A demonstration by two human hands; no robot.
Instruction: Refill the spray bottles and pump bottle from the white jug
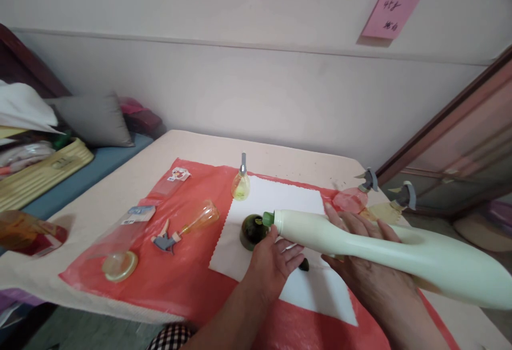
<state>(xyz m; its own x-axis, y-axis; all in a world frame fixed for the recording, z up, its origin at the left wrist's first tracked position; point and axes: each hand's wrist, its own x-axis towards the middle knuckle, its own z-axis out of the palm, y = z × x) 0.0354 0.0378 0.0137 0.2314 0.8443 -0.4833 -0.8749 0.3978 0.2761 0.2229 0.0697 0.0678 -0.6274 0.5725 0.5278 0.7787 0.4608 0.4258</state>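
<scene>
My right hand (364, 248) is wrapped around a large pale green jug (432, 264), which lies tilted almost level in the air. Its dark green spout (268, 219) points left, at the top of a round dark green bottle (251, 234). Beside that bottle and under the jug's neck, my left hand (274, 259) has its fingers stretched out, palm turned up. Whether its thumb touches the bottle or the spout I cannot tell. A small dark piece (304, 264) lies on the white sheet (288, 196) just right of my left fingers.
On the red plastic sheet (188, 291) lie an orange-tinted spray bottle (202, 216), a round lid (120, 266) and clear packaging. A yellowish bottle (240, 185) stands behind. Pink (351, 199) and yellow (382, 212) spray bottles are at right. An orange-red container (30, 232) sits left.
</scene>
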